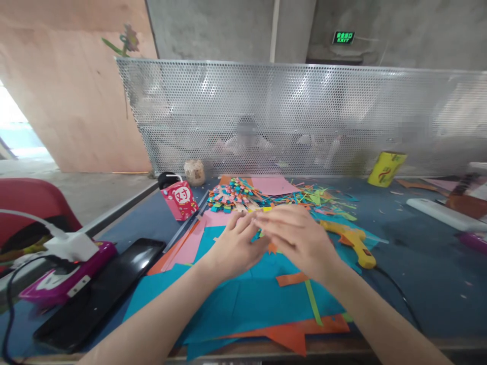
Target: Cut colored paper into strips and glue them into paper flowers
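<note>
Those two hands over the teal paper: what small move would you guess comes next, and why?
Probably pressing the small paper piece flat between the fingertips. The left hand and right hand meet over the teal paper, pinching something blurred. The yellow glue gun lies untouched beside the right hand, with finished folded strips piled behind.

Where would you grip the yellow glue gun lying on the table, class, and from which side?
Grip the glue gun by its handle, the thick end nearest the person, coming from the right. It lies flat with its nozzle pointing away left toward the paper scraps, and the right hand is beside it.
</note>
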